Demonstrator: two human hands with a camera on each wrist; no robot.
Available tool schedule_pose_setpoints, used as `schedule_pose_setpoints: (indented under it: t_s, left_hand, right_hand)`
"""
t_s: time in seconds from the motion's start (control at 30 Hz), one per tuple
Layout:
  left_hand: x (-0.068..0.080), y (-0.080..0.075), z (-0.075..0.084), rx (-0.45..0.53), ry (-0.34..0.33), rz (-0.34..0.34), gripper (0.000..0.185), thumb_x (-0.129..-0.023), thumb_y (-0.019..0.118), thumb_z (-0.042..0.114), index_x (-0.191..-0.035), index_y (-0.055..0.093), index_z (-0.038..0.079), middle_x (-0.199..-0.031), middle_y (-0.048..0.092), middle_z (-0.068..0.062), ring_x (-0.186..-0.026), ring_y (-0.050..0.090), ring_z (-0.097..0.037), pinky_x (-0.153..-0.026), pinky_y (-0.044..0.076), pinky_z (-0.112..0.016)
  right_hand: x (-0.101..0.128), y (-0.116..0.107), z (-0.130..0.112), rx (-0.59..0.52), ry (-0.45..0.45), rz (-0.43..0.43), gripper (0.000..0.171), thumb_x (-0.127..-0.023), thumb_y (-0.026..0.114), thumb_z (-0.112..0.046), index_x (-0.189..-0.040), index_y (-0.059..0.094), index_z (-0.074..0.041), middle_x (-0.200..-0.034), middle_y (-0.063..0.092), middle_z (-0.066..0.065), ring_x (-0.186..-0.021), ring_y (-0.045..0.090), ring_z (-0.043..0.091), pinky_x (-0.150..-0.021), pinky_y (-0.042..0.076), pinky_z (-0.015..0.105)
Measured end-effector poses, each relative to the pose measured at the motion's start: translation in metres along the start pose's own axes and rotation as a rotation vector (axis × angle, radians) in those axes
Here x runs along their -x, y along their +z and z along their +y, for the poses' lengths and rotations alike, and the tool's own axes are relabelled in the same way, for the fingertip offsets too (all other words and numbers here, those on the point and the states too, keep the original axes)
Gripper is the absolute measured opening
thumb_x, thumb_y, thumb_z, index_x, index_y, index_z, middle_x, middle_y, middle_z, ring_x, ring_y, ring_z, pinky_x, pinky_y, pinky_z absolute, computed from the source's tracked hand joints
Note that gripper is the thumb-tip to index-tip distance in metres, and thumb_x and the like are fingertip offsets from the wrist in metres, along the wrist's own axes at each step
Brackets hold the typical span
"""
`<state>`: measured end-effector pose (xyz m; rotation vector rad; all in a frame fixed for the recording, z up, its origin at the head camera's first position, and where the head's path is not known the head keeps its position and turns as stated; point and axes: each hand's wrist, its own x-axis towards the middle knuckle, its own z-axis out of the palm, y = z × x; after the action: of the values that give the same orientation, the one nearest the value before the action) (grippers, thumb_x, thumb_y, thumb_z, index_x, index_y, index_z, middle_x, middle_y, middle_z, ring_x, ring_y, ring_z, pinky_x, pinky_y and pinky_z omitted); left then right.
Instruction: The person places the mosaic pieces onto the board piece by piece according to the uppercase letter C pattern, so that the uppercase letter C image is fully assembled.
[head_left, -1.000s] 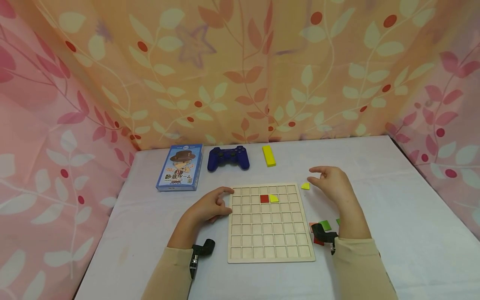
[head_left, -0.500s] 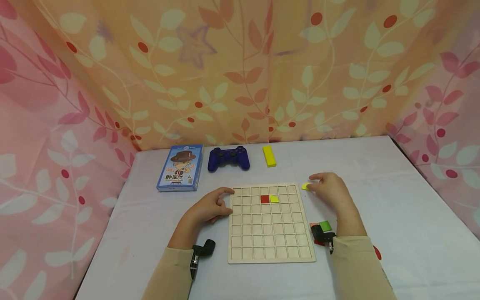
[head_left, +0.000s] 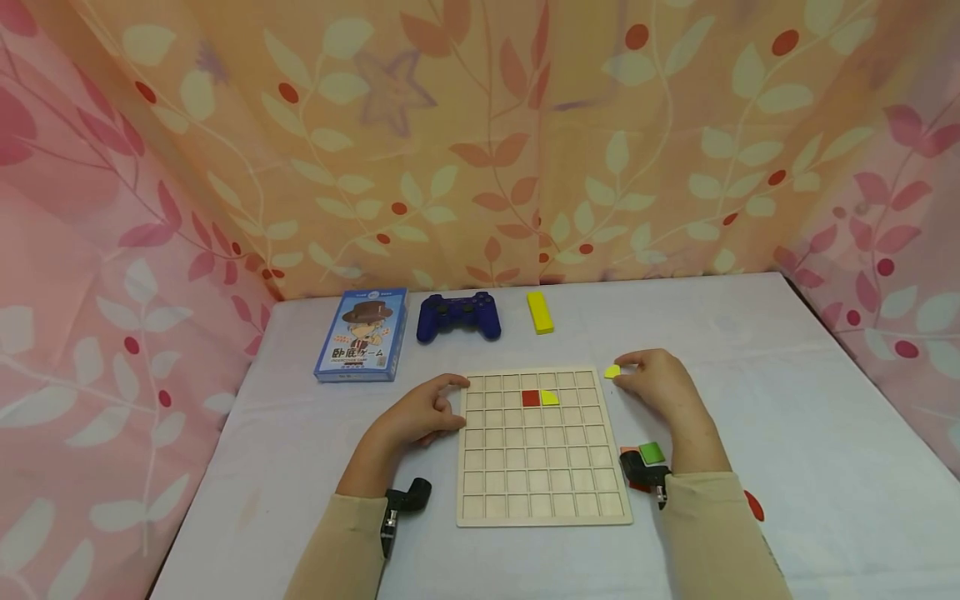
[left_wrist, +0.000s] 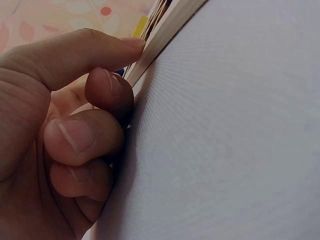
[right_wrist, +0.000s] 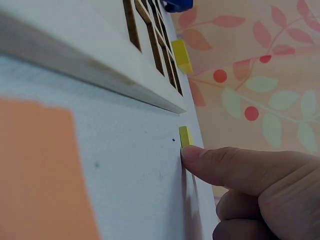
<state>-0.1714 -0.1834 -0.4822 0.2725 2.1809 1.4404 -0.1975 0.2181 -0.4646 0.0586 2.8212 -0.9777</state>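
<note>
In the head view, my left hand (head_left: 423, 410) rests at the left side of a pale wooden grid board (head_left: 517, 460), its thumb and index finger touching the edge. The left wrist view shows the thumb (left_wrist: 107, 46) against that edge and the other fingertips curled below. Just beyond the board's far right corner, my right hand (head_left: 662, 383) pinches a small yellow quarter-round tile (head_left: 612, 372). The right wrist view shows this tile edge-on at the thumb tip. A red square tile (head_left: 530, 398) and a yellow quarter-round tile (head_left: 550, 398) sit side by side in the grid.
Behind the board lie a blue game box (head_left: 362, 335), a dark blue game controller (head_left: 458, 317) and a yellow block (head_left: 540, 312). Near the right wrist are a green tile (head_left: 652, 452) and other tiles, partly hidden by the wrist camera. A red piece (head_left: 753, 505) shows beside the right sleeve.
My right hand has come down and slightly toward me onto the loose yellow tile and now pinches it; the tile has turned a little. My left hand stays at the board.
</note>
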Motion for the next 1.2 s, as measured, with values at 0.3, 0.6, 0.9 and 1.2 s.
schedule_pose_setpoints:
  t_s: [0.3, 0.6, 0.9, 1.2]
  left_hand:
    - [-0.001, 0.000, -0.002, 0.018, -0.005, -0.011, 0.065, -0.089, 0.077, 0.007, -0.147, 0.049, 0.013, -0.056, 0.051, -0.002, -0.039, 0.039, -0.012, -0.041, 0.034, -0.027]
    - [-0.001, 0.000, -0.001, 0.009, -0.009, -0.007, 0.063, -0.089, 0.077, 0.007, -0.146, 0.049, 0.013, -0.056, 0.051, -0.002, -0.039, 0.040, -0.013, -0.041, 0.035, -0.028]
    - [0.000, 0.000, -0.001, 0.000, -0.010, 0.004, 0.063, -0.090, 0.077, 0.007, -0.146, 0.050, 0.014, -0.056, 0.051, -0.001, -0.038, 0.038, -0.013, -0.040, 0.034, -0.027]
    - [0.000, 0.000, 0.000, 0.003, -0.007, 0.002, 0.063, -0.090, 0.076, 0.007, -0.147, 0.049, 0.014, -0.056, 0.050, -0.001, -0.039, 0.038, -0.013, -0.041, 0.034, -0.028]
  right_hand:
    - [0.002, 0.002, 0.001, 0.008, -0.002, 0.007, 0.039, -0.091, 0.076, -0.021, -0.124, 0.072, 0.000, -0.085, 0.066, 0.008, -0.084, 0.053, 0.028, -0.080, 0.046, 0.046]
    - [0.006, -0.008, -0.005, 0.022, -0.032, 0.014, 0.038, -0.094, 0.069, -0.022, -0.126, 0.071, -0.001, -0.074, 0.060, 0.006, -0.073, 0.052, 0.024, -0.069, 0.043, 0.039]
    - [0.015, -0.026, -0.021, 0.029, -0.122, 0.061, 0.038, -0.095, 0.071, -0.022, -0.127, 0.070, -0.002, -0.062, 0.044, 0.002, -0.057, 0.040, 0.019, -0.056, 0.033, 0.034]
    - [0.030, -0.037, -0.045, 0.025, -0.193, 0.107, 0.038, -0.096, 0.070, -0.021, -0.129, 0.069, -0.004, -0.063, 0.042, 0.002, -0.056, 0.038, 0.019, -0.053, 0.032, 0.034]
